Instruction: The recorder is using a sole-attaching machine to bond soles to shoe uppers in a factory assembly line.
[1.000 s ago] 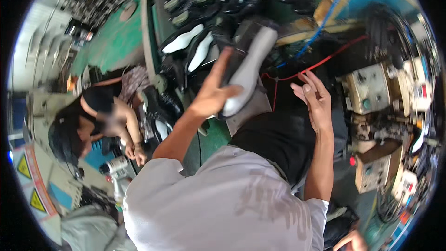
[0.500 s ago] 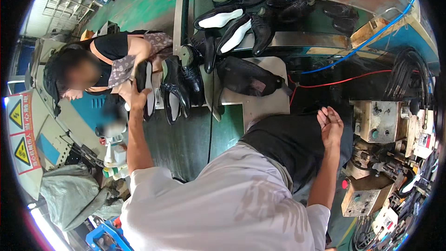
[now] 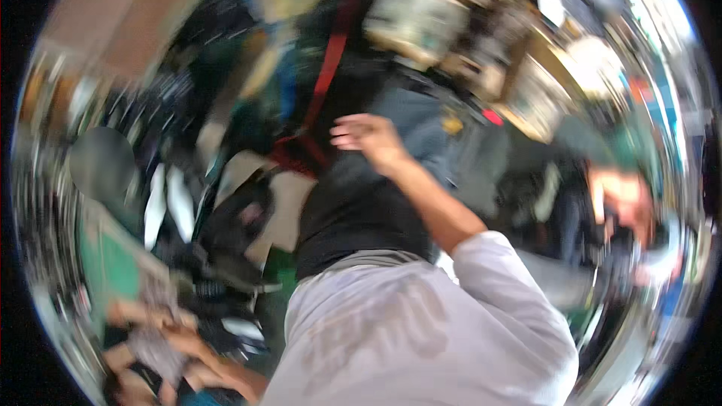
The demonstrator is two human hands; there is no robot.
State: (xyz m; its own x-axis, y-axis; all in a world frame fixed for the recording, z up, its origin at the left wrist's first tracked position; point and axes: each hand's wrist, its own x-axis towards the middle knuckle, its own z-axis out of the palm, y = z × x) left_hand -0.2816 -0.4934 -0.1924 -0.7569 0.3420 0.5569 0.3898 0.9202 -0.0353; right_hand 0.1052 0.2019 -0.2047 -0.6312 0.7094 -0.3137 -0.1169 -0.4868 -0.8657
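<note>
Motion blur smears the frame, heaviest toward its curved, black-rimmed edges; the right hand (image 3: pixel 374 141) looks soft, and glare whitens the upper right.

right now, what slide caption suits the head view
Blurred workshop view: empty right hand, with white-soled dark shoes at left.

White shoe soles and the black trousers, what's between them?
In the blurred head view, a dark object on a pale board lies between the soles and the trousers.
</note>
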